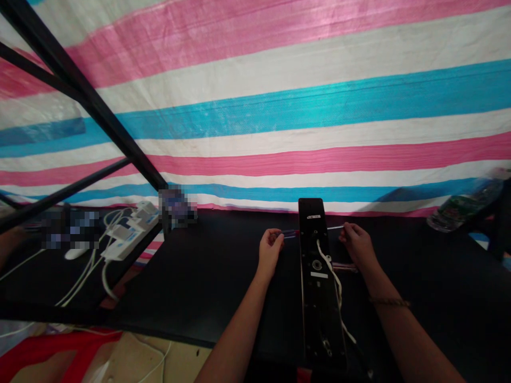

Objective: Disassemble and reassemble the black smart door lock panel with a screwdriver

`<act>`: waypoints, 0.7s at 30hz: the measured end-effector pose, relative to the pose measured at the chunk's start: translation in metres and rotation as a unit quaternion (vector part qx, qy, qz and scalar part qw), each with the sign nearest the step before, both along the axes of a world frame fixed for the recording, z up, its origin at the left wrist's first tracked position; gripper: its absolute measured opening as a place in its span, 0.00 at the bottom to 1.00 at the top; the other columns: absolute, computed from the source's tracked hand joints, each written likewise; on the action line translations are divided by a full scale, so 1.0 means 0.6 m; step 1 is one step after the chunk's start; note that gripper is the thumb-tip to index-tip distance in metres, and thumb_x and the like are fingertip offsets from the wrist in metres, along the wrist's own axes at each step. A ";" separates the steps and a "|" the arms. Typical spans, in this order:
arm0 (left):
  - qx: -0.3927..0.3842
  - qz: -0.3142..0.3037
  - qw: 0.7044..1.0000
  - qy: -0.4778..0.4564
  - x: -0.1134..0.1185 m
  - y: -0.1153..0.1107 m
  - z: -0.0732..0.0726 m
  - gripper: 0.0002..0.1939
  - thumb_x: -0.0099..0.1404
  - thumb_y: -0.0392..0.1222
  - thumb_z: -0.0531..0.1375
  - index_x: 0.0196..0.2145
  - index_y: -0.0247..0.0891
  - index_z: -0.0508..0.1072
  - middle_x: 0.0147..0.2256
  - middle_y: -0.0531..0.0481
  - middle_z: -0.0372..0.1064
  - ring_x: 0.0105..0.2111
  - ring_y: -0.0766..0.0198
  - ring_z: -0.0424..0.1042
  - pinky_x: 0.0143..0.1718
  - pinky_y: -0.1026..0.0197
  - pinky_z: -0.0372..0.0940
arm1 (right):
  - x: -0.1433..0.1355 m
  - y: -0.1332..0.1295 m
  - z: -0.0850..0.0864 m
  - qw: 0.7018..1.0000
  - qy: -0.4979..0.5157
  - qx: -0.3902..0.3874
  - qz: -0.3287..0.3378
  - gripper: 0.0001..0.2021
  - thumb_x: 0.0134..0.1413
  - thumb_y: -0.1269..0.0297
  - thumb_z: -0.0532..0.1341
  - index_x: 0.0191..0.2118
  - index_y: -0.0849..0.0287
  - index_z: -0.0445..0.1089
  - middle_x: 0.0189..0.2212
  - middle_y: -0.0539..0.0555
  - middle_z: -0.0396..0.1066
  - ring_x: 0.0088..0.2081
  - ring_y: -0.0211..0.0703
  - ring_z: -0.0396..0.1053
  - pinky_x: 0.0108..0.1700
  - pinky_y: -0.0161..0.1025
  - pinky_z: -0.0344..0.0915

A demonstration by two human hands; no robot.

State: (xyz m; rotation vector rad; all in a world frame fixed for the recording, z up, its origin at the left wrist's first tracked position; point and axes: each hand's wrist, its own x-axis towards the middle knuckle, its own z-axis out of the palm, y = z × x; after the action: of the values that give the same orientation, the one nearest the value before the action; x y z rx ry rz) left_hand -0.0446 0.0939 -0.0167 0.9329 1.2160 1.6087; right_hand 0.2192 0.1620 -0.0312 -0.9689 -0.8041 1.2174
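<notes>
Upper L of frame: dark metal frame bars (91,110), run diagonally before striped sheet (279,64) (pink/white/blue), by which the upper area is filled.

Lower L: white mouse-shaped item (77,253), 1 pc.; white power strip (120,247), w/ plugs & white cables attached. Nearby items pixelated, can't be ID'd.

Ctr., lower half: black table (199,287).

R of ctr.: left hand (270,250), fingers closed in a pinch; slim clear-and-red item (289,234) is held, its far end seen at L edge of long black panel (315,314). Panel is placed lengthwise btwn. both hands, down to bottom edge; screws, labels & round fitting seen on face. White cable (339,292) is run along its R side.

Farther R: right hand (359,244), fingers pinched; thin pale rod (336,227) is gripped, pointed at panel's R edge. Whether rod & slim item are joined can't be told. Pinkish item (345,267) is seen just beside panel, below R fingers. Dark bracelet (391,302) is worn on R wrist.

Far R, mid-height: clear plastic bottle (459,206), tilted, green label, blurred.
</notes>
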 end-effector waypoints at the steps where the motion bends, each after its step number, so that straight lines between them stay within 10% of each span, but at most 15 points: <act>1: -0.001 0.002 1.000 0.000 0.000 0.000 0.000 0.18 0.58 0.51 0.69 0.39 0.38 0.72 0.22 0.59 0.62 0.21 0.70 0.61 0.23 0.67 0.54 | 0.000 0.000 0.001 1.000 -0.001 0.002 0.002 0.23 0.39 0.47 0.77 0.23 0.58 0.68 0.19 0.45 0.63 0.20 0.30 0.57 0.20 0.31 0.56; 21: -0.017 -0.003 0.999 0.027 0.001 -0.009 0.013 0.16 0.54 0.47 0.72 0.36 0.39 0.75 0.26 0.55 0.68 0.25 0.67 0.67 0.28 0.65 0.62 | -0.006 -0.005 0.008 0.999 -0.035 0.007 0.009 0.24 0.42 0.45 0.75 0.22 0.58 0.66 0.18 0.44 0.60 0.18 0.28 0.52 0.18 0.31 0.49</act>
State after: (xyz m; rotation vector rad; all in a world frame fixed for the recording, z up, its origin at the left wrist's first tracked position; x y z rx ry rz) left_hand -0.0441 0.0887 -0.0087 0.9641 1.2727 1.5630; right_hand 0.2158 0.1591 -0.0265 -0.9999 -0.8768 1.1973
